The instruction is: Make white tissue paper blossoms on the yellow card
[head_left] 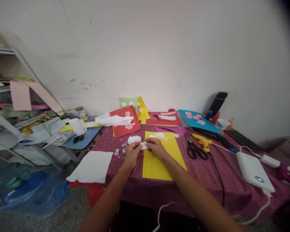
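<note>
Between my two hands is a small white piece of tissue paper (143, 146). My left hand (132, 152) pinches its left end, and my right hand (157, 149) pinches the right end. Both hands are over the left edge of a yellow sheet of paper (165, 167), which has thin drawn lines partly covered by my right hand and arm. White tissue pieces (161, 136) lie at the top of that sheet. Just behind my left hand sits a small stack of white tissue (134, 139), with torn scraps (117, 152) beside it on the checked cloth.
To the right lie black scissors (193, 149), a yellow glue gun (203, 141) with its cord, and a white power bank (255, 172). A large tissue sheet (93, 166) hangs near the left front edge. Red cards (125, 112) and a blue card (197, 120) are at the back.
</note>
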{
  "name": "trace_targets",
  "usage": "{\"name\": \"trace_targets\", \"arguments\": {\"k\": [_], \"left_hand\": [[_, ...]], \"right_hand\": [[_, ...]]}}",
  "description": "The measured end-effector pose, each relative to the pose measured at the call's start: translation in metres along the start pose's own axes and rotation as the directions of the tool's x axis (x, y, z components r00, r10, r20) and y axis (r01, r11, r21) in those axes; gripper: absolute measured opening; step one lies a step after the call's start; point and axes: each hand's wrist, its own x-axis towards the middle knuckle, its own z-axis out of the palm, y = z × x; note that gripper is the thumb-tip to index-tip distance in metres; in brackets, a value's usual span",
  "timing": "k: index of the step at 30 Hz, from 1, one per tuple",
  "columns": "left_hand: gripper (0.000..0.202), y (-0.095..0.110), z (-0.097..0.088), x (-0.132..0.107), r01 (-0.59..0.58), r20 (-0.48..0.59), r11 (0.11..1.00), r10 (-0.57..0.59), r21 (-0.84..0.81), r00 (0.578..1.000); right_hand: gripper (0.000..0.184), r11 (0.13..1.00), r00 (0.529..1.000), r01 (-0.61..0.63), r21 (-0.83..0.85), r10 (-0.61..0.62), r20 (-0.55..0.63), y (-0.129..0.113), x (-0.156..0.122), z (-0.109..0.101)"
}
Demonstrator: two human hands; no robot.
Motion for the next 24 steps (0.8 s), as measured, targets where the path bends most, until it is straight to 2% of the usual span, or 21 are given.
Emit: {"name": "trace_targets", "arguments": {"k": [2, 6, 13, 17, 24], "left_hand": [[0.029, -0.0003, -0.0005, -0.0004, 0.006, 0.008, 1.000, -0.006, -0.004, 1.000], [0.030, -0.0010, -0.0007, -0.0001, 0.010, 0.049, 1.000, -0.010, 0.003, 0.999], [0.027, 0.0001, 0.0002, -0.0007, 0.011, 0.072, 1.000, -0.013, 0.028, 0.997], [0.029, 0.0018, 0.0006, -0.0023, 0.020, 0.043, 1.000, -0.020, -0.004, 0.999], [0.028, 0.0053, 0.0013, -0.0061, 0.048, 0.053, 0.999, -0.048, 0.000, 0.997]], "right_hand": [[0.011, 0.999, 1.000, -0.018, -0.035, 0.017, -0.018, -0.0020, -0.0004, 0.0007], [0.022, 0.995, 0.999, -0.034, -0.094, 0.030, -0.040, -0.0048, -0.0005, 0.0018], [0.023, 0.996, 0.998, -0.039, -0.075, 0.035, -0.049, -0.0021, 0.0000, 0.0010], [0.025, 0.994, 0.996, -0.054, -0.099, 0.047, -0.070, -0.0007, 0.0006, 0.0000], [0.027, 0.997, 0.994, -0.015, -0.082, 0.006, -0.111, 0.0004, 0.0027, -0.0022]]}}
